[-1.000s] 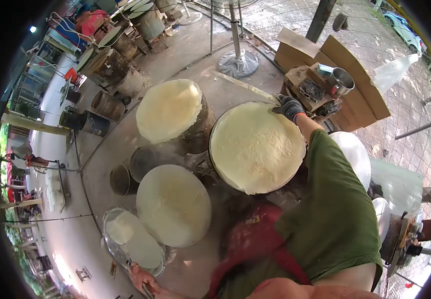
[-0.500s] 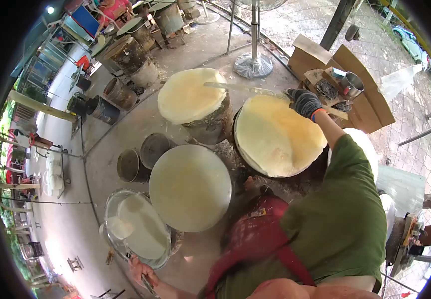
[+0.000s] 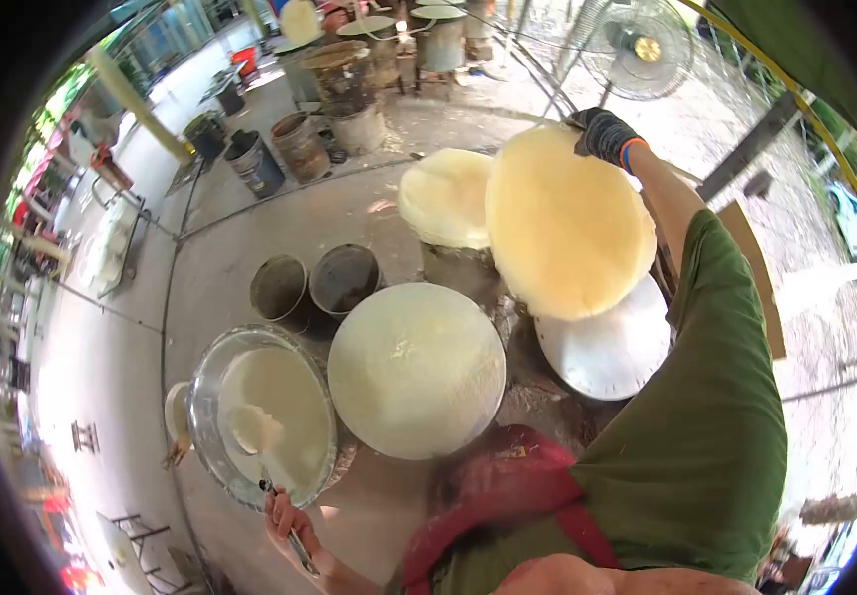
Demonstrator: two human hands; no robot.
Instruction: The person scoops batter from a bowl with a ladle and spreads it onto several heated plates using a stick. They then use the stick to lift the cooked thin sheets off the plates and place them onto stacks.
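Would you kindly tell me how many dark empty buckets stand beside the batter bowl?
2: the left bucket and the right bucket, side by side just behind the batter bowl. Farther drums aren't counted.

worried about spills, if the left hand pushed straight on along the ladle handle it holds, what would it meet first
Probably the white batter in the metal basin. The left hand grips the ladle at the near rim, its handle pointing into the basin, scoop already over the batter. Depth is hard to judge in this view.

I wore a green short-sleeved shirt, a red paint-flecked apron with straps, and a dark glove (image 3: 605, 134) with an orange-and-blue cuff.
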